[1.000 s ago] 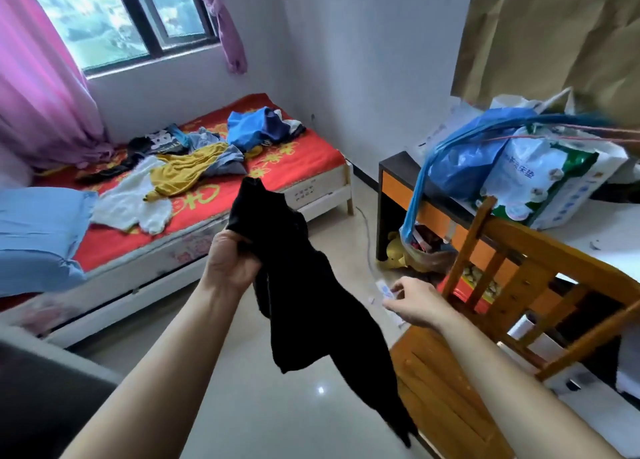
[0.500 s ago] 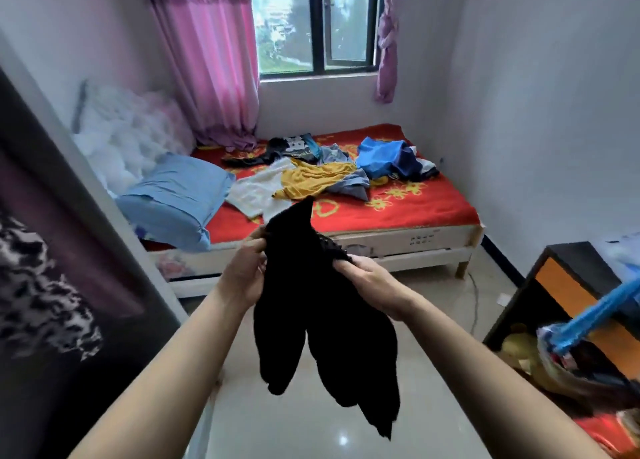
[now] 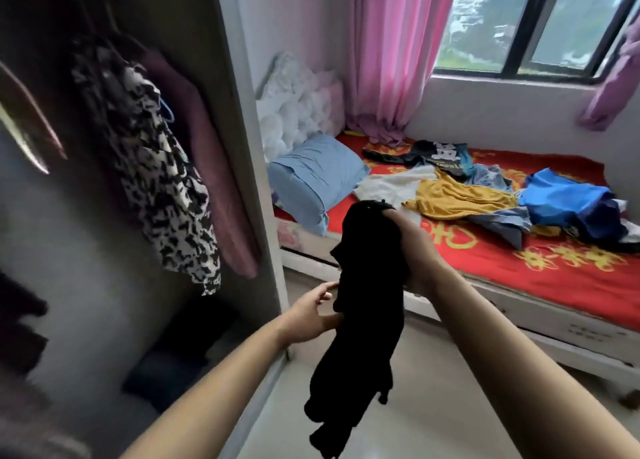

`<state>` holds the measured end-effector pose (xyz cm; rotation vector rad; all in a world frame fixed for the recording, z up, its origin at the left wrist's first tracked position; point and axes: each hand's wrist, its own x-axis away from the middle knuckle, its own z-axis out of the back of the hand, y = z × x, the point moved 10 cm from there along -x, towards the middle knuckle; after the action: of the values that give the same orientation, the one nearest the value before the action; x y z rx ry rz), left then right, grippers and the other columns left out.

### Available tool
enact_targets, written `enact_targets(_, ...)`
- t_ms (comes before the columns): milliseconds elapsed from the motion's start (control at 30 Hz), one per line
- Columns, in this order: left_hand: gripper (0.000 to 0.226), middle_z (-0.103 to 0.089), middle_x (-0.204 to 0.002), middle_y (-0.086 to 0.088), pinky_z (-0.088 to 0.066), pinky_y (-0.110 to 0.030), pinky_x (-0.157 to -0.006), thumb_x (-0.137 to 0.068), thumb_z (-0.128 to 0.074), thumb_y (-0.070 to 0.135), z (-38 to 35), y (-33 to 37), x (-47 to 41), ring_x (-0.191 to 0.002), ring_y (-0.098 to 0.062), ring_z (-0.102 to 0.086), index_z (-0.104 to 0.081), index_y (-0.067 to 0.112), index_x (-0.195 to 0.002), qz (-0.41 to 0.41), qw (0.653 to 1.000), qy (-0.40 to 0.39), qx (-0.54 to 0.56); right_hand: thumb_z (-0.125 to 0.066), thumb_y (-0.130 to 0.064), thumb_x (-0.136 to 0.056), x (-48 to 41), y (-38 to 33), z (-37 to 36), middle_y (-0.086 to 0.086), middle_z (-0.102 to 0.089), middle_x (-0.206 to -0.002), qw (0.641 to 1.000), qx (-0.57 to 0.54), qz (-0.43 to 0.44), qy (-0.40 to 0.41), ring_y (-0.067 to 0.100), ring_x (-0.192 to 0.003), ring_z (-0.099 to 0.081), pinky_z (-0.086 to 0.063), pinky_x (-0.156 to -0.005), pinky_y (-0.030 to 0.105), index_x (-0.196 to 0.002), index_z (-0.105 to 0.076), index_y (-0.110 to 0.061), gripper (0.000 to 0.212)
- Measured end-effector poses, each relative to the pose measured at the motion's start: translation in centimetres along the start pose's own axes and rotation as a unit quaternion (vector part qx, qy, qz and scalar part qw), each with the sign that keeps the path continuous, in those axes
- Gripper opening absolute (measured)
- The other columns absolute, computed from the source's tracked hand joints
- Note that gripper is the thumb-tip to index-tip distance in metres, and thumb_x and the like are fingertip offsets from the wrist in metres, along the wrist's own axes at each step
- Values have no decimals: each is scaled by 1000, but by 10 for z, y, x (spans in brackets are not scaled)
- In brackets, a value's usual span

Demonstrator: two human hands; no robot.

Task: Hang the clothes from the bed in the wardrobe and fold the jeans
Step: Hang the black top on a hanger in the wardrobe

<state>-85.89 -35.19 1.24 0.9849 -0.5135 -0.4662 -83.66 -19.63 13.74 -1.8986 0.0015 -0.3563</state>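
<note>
A black garment (image 3: 367, 303) hangs in front of me. My right hand (image 3: 415, 251) grips its bunched top. My left hand (image 3: 308, 315) holds its left edge lower down, fingers hidden behind the cloth. The open wardrobe (image 3: 239, 147) stands at the left, with a black-and-white patterned garment (image 3: 162, 188) and a mauve one (image 3: 214, 168) hanging inside. On the red bed (image 3: 554, 285) lie a yellow top (image 3: 460, 199), a blue garment (image 3: 568, 199), a white one (image 3: 391, 185), a dark printed shirt (image 3: 440, 155) and a grey-blue piece (image 3: 498, 216).
A blue pillow (image 3: 311, 178) lies at the head of the bed against a white padded headboard (image 3: 298, 112). Pink curtains (image 3: 391, 53) frame the window (image 3: 540, 26). Dark folded things lie on the wardrobe floor (image 3: 173, 365). Pale tiled floor (image 3: 433, 406) runs between wardrobe and bed.
My view has swung left from the desk and chair to the open wardrobe. My right hand took hold of the garment's top; my left hand slid down its edge.
</note>
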Motion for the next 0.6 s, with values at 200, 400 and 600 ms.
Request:
enact_targets(200,21,-59,-78,7,-43,-17,-56,-94,-52,11,53,4,-17,-60,-3,-55,-62,20,-110,35,991,109,70,-60,-38,-90,-61,-25,-35,12,-75,-98,989,-28,-51,-136,21,-82,-73,-56,-69,29,-111,-70,-10,36)
enact_targets(400,40,-60,-95,-2,-49,-17,-67,-95,-51,-8,91,9,-21,-78,-6,-63,-50,14,-129,108,968,181,138,-67,-38,-80,-97,-43,-99,10,-75,-85,954,15,-89,-285,20,-72,-73,-57,-59,25,-78,-81,-15,27)
enact_targets(600,31,-54,-56,10,-39,-14,-48,-102,-40,6,114,-13,4,-48,0,-49,-51,19,-77,194,892,335,232,-68,-38,-76,-98,-22,-165,7,-77,-87,889,29,-127,-439,19,-75,-74,-58,-65,26,-83,-82,-15,27)
